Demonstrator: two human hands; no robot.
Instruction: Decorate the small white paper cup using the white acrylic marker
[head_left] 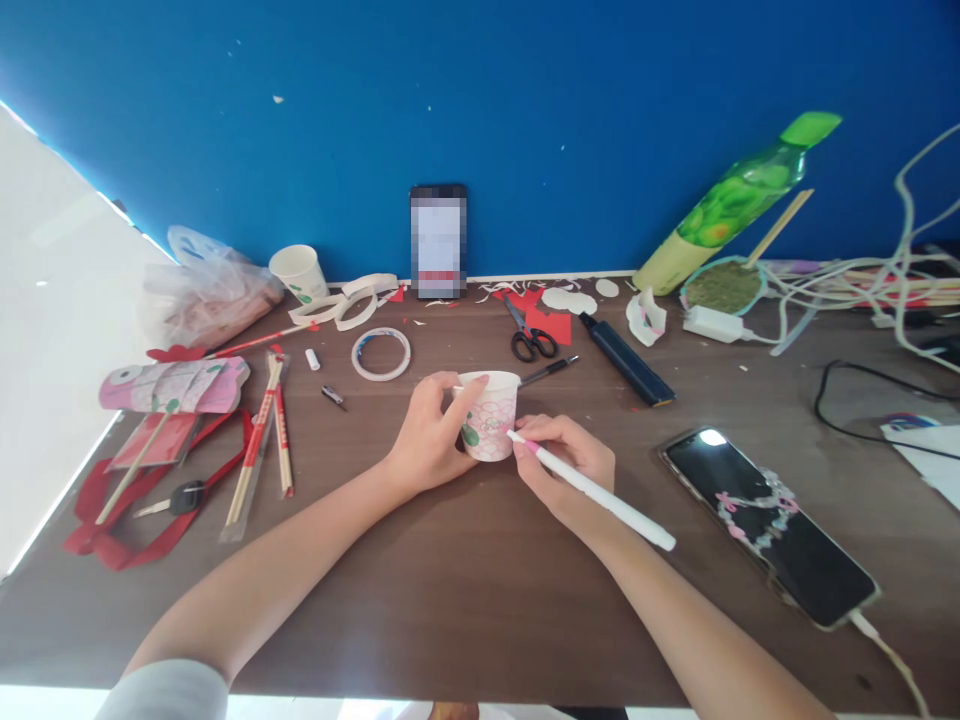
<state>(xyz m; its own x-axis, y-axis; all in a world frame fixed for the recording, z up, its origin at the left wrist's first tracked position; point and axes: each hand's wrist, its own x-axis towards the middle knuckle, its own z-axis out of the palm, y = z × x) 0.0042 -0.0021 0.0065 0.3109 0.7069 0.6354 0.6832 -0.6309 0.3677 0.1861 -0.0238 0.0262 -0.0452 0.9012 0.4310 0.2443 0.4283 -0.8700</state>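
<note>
A white paper cup (491,425) with pink scalloped lines and a green print stands upright at the middle of the brown table. My left hand (429,432) is wrapped round its left side, thumb near the rim. In my right hand (566,462) is a white marker (600,495) with a pink collar, its tip at the right side of the cup's wall. Behind the cup lie black scissors (534,343) and a black pen (551,370).
A tape roll (382,331), another paper cup (298,274) and wrapped chopsticks (255,440) lie left. A phone (438,242) leans on the blue wall. Rightward are a dark blue marker (630,362), a green bottle (731,210), a phone with a beaded strap (810,550) and cables.
</note>
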